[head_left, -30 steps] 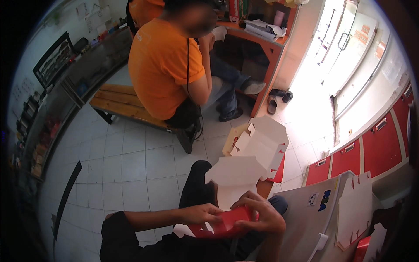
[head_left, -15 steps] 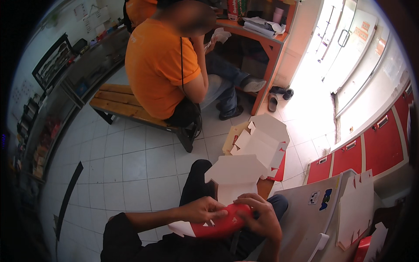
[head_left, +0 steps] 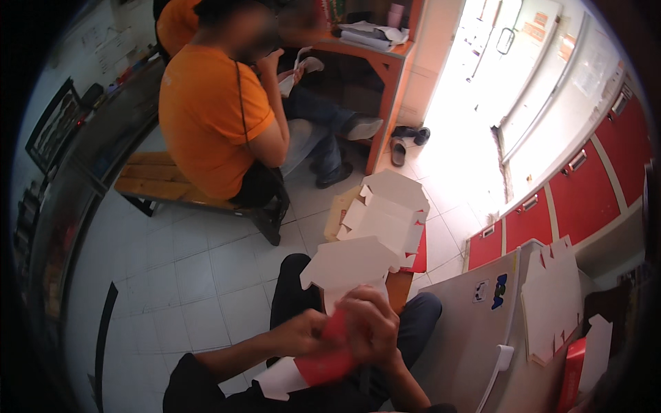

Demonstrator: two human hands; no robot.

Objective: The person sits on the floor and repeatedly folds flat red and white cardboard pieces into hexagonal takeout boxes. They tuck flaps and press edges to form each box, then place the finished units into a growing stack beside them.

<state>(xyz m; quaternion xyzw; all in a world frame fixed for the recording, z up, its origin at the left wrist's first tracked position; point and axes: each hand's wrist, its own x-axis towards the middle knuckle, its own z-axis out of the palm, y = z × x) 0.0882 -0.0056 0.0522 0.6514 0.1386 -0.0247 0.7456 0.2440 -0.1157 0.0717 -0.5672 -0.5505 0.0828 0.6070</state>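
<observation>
A red and white folding carton (head_left: 323,366) is held between my hands over my lap, its white flap (head_left: 279,382) sticking out to the lower left. My left hand (head_left: 303,334) grips the red part from the left with fingers closed. Curled over the carton's upper right end, my right hand (head_left: 372,322) is closed on it; motion blurs its fingers. Just beyond my hands lies an opened white carton (head_left: 352,260), partly hidden by them. Behind it is another opened carton (head_left: 394,206) with red marks on its tabs.
On my right stands a white appliance (head_left: 458,344) with stickers, topped by flat white cartons (head_left: 552,306) and a red carton (head_left: 571,375). A person in an orange shirt (head_left: 210,124) sits on a wooden bench (head_left: 155,175) ahead. Red cabinets (head_left: 585,189) line the right.
The whole view has shifted, so the surroundings sit further left. The carton is tilted more steeply, and my right hand has curled over its upper end.
</observation>
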